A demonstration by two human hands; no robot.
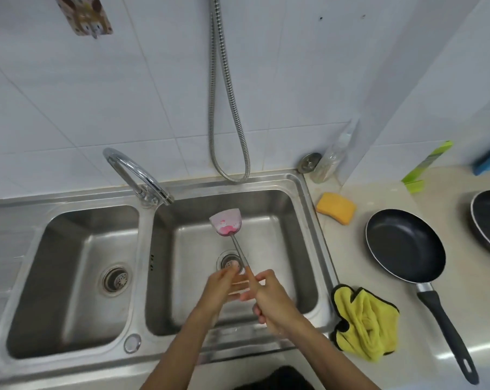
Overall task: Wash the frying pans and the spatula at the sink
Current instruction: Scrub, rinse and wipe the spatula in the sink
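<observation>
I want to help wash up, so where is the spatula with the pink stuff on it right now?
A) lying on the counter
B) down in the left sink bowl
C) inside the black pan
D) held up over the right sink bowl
D: the spatula, smeared with pink, is held by its handle in the right hand above the right basin, over the drain.

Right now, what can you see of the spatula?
The spatula has a pale, scoop-shaped head smeared with pink-red residue, on a thin metal-looking shaft. The right hand grips its handle end, holding it over the right basin, head pointing away toward the faucet. The left hand lies open beside the shaft; blur hides whether it touches.
</observation>
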